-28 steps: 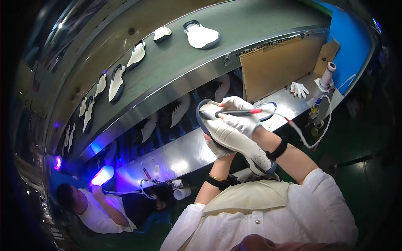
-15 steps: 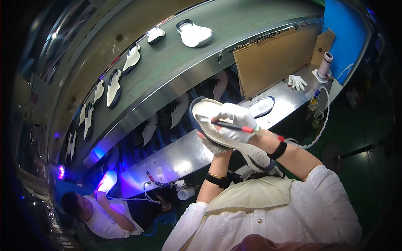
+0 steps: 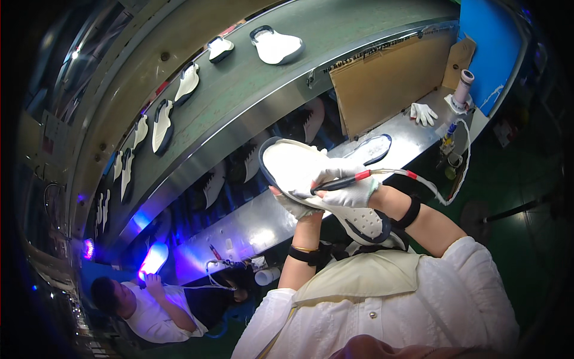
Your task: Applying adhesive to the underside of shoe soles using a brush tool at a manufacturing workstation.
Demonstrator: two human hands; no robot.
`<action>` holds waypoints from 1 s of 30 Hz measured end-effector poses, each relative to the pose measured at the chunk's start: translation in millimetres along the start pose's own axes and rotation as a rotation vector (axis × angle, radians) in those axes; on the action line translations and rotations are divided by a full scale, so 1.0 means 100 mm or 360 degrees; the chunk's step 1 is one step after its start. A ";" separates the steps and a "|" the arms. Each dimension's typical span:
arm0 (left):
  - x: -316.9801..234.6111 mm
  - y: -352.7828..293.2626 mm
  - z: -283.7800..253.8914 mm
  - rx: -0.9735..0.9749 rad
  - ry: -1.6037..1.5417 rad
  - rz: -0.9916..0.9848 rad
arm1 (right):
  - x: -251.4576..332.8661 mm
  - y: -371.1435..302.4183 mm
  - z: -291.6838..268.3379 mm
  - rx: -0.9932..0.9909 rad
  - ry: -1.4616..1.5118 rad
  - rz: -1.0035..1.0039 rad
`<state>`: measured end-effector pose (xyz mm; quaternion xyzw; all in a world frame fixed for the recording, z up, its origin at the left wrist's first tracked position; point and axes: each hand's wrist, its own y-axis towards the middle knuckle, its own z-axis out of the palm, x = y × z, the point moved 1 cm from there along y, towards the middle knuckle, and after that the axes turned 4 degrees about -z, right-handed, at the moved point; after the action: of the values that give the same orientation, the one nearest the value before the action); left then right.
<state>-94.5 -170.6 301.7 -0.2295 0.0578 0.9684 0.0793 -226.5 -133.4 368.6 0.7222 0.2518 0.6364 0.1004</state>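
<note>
Printed letters point(image 3: 371, 54) run along the top edge of the cardboard point(image 3: 385, 87); the left hand point(image 3: 294, 204) has its fingers gripping a white shoe part point(image 3: 293, 164) that overlaps the surface point(image 3: 248, 233) in view, well apart from the belt point(image 3: 347, 33), while the right hand point(image 3: 353, 190) has its fingers closed round a pen-like tool point(image 3: 339, 183)

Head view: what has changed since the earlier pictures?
The right hand drew the pen back from near the far end of the sole toward its middle; the sole tipped to face the camera more. Nothing was taken or let go: the left hand still holds the sole; the loose glove stays put.
</note>
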 end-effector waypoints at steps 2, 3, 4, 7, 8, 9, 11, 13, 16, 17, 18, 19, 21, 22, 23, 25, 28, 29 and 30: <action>-0.04 0.00 0.04 0.0165 0.0065 -0.0052 | 0.02 -0.03 -0.01 -0.0021 -0.0299 -0.0370; -0.05 0.01 0.06 0.0152 0.0087 -0.0040 | 0.03 -0.05 -0.02 -0.0052 -0.0453 -0.0533; -0.06 0.02 0.08 0.0190 0.0096 -0.0038 | 0.03 -0.05 -0.01 0.0076 -0.0512 -0.0567; -0.11 0.07 0.13 0.0186 0.0084 -0.0022 | 0.03 -0.09 -0.05 0.0146 -0.0274 -0.0310; -0.12 0.06 0.14 0.0298 0.0016 -0.0031 | 0.01 -0.09 -0.04 0.0112 -0.0019 -0.0105; -0.13 0.06 0.15 0.0291 0.0047 -0.0040 | 0.00 -0.10 -0.04 0.0050 0.0160 0.0032; -0.15 0.05 0.15 0.0355 0.0001 -0.0063 | 0.01 -0.13 -0.05 -0.0047 -0.0253 -0.0345; -0.15 0.09 0.13 0.0300 0.0080 -0.0098 | -0.02 -0.16 -0.01 -0.0027 -0.0562 -0.0595; -0.22 0.13 0.09 0.0373 0.0003 -0.0147 | -0.09 -0.20 -0.02 0.0082 -0.0153 -0.0291; -0.23 0.14 0.08 0.0360 0.0014 -0.0147 | -0.10 -0.19 -0.04 0.0138 0.0011 -0.0160; -0.25 0.14 0.08 0.0344 0.0024 -0.0149 | -0.12 -0.21 -0.04 0.0093 0.0278 0.0228; -0.25 0.19 0.08 0.0332 0.0017 -0.0173 | -0.12 -0.19 -0.10 -0.0032 -0.0042 -0.0053; -0.27 0.21 0.09 0.0323 0.0026 -0.0207 | -0.08 -0.21 -0.10 -0.0041 -0.0246 -0.0394; -0.29 0.22 0.10 0.0338 0.0013 -0.0245 | -0.07 -0.24 -0.09 -0.0006 -0.0366 -0.0474; -0.30 0.23 0.11 0.0353 -0.0001 -0.0282 | -0.06 -0.28 -0.04 0.0055 -0.0345 -0.0439; -0.32 0.21 0.11 0.0323 0.0097 -0.0236 | -0.10 -0.36 -0.09 0.0065 -0.0081 -0.0255; -0.33 0.10 0.05 0.0197 0.0341 -0.0242 | -0.30 -0.50 -0.19 -0.0154 0.0800 0.0670; -0.31 0.03 0.00 0.0206 0.0342 -0.0255 | -0.38 -0.54 -0.24 -0.0211 0.0765 0.0695; -0.26 -0.06 -0.05 0.0102 0.0481 -0.0328 | -0.45 -0.59 -0.27 -0.0229 0.0824 0.0707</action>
<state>-68.5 -168.7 308.1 -0.3743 0.0761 0.9073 0.1757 -269.1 -109.8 306.8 0.5652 0.0602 0.8208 -0.0571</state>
